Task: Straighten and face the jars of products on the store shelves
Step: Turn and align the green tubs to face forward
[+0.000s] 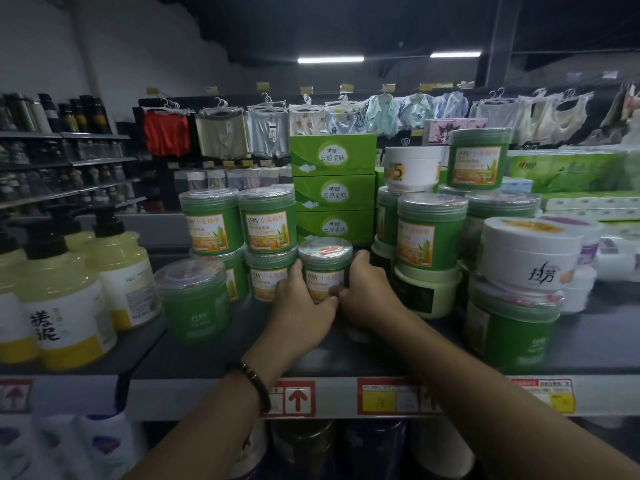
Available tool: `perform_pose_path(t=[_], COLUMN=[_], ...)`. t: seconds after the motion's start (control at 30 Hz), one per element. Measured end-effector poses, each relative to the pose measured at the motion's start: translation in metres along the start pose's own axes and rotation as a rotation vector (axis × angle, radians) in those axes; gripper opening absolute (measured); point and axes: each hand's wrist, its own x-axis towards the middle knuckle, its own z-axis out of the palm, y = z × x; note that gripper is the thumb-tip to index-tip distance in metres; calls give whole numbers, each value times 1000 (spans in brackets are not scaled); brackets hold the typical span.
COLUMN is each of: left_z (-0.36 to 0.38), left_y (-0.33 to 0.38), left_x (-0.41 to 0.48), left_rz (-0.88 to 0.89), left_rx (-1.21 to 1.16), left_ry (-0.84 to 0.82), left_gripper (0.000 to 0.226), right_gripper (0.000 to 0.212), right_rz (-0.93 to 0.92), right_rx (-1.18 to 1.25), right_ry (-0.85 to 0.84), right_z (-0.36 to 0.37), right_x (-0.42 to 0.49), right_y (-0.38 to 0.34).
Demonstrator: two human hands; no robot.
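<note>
**Both hands square up a green jar**

The green jar (325,263) stands mid-shelf (207,355), between two stacks of similar jars. The left hand (301,306) and right hand (367,296) curl round its sides, so each grip is closed on it. The step in hand looks like facing its orange label forward. Next would come a slight twist, then aligning it with the neighbouring jar (264,271).

The 1 wide-angle view sits on the person's head, close before the dark shelf (207,355), facing forward and slightly down, so the green jar (325,268) gripped by the left hand (304,306) and right hand (369,296) lies mid-frame, with the ceiling lights (330,59) near the top.
</note>
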Motion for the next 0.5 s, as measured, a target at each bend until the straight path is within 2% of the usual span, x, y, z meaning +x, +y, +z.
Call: perform_pose_path(t=[0.13,0.27,0.4,0.5], left_z=[0,3,5,11], left_y=[1,2,19,36], left_x=[-1,-3,-10,-11], left_rz=[4,23,135,192], left_rx=[2,54,94,75], left_ry=[11,92,184,147], left_gripper=[78,88,63,54], right_gripper=[50,48,36,25], right_rz=[11,-16,-108,-203], right_rx=[30,65,291,440], right_ry=[-37,-19,178,350], right_z=[-4,-11,-23,-39], right_x=[-2,-10,-26,-46], right_y=[0,1,-1,0])
